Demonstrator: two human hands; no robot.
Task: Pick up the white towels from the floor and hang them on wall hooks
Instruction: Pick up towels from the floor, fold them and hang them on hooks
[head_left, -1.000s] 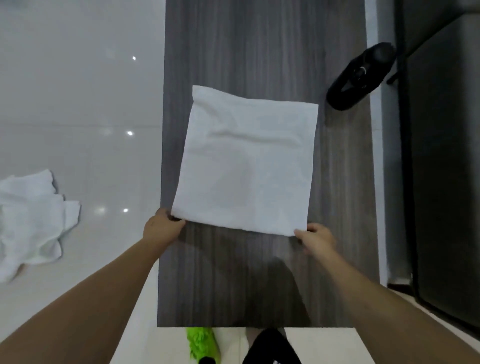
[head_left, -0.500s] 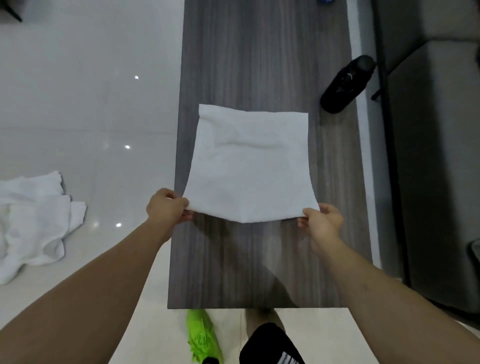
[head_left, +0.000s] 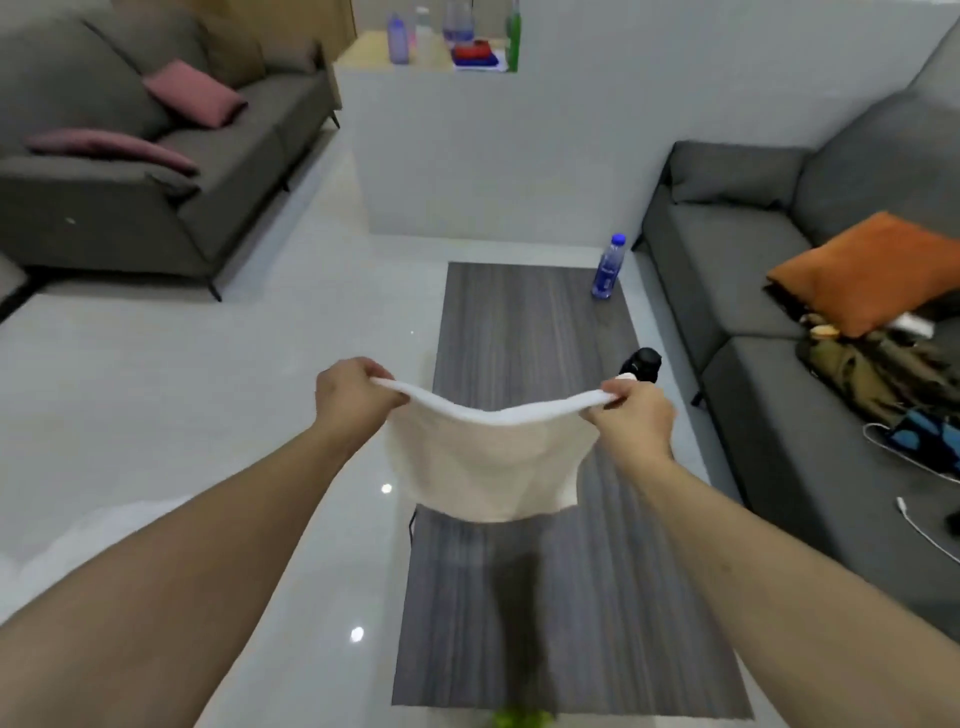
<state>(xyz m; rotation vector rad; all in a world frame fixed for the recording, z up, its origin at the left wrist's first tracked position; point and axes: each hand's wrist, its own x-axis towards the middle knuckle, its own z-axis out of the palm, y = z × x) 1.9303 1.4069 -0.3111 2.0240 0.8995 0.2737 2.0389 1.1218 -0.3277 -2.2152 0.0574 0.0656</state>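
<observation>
Seen from the head camera, a white towel (head_left: 491, 467) hangs in the air above a dark wood-grain table (head_left: 535, 322). The left hand (head_left: 350, 397) pinches its upper left corner and the right hand (head_left: 636, 421) pinches its upper right corner. A blue-capped bottle (head_left: 608, 267) stands at the table's far end, beside a grey sofa (head_left: 737, 270).

A white towel (head_left: 488, 462) hangs at centre frame over a dark grey wood-grain table (head_left: 530, 322). Pink cushions (head_left: 195, 98) dot the grey sofa (head_left: 156, 171) at upper left; an orange cushion (head_left: 872, 270) brightens the charcoal sofa (head_left: 737, 249) at right, near a blue-capped bottle (head_left: 609, 267).
</observation>
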